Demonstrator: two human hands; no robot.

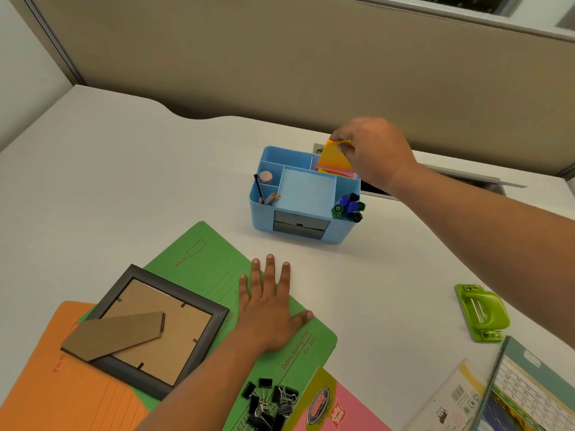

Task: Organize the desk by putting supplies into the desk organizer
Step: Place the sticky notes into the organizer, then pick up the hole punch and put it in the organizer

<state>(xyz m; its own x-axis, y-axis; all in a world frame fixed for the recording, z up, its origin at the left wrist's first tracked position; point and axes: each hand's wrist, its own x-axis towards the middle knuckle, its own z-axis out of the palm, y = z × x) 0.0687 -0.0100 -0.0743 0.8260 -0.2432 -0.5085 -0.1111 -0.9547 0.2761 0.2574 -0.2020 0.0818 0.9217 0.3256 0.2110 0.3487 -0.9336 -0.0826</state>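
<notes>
Orange and upright, a sticky-note pad is standing on edge in the rear right compartment of the blue desk organizer. Its flat face is looking toward the near left, and its top edge is tipping slightly to the right. Its lower edge is sitting among pink and other coloured notes already in that compartment. The right hand is reaching in from the right edge of the desk and pinching the pad's top edge between thumb and curled fingers.

The organizer is sitting mid-desk, toward the far edge, with its long axis running left to right and its two grey drawers facing the near edge. Pencils are leaning in its front left compartment, points down as far as I can tell. Capped markers are standing in the front right one.

The left hand is lying palm down with fingers spread, pointing toward the far edge. It is pressing on the right part of a green folder near the near edge. A picture frame is lying face down across the green folder and an orange folder at the near left corner. Black binder clips are heaped on the green folder's near end, beside a pink packet. A green hole punch is resting toward the right edge, well apart from the organizer.
</notes>
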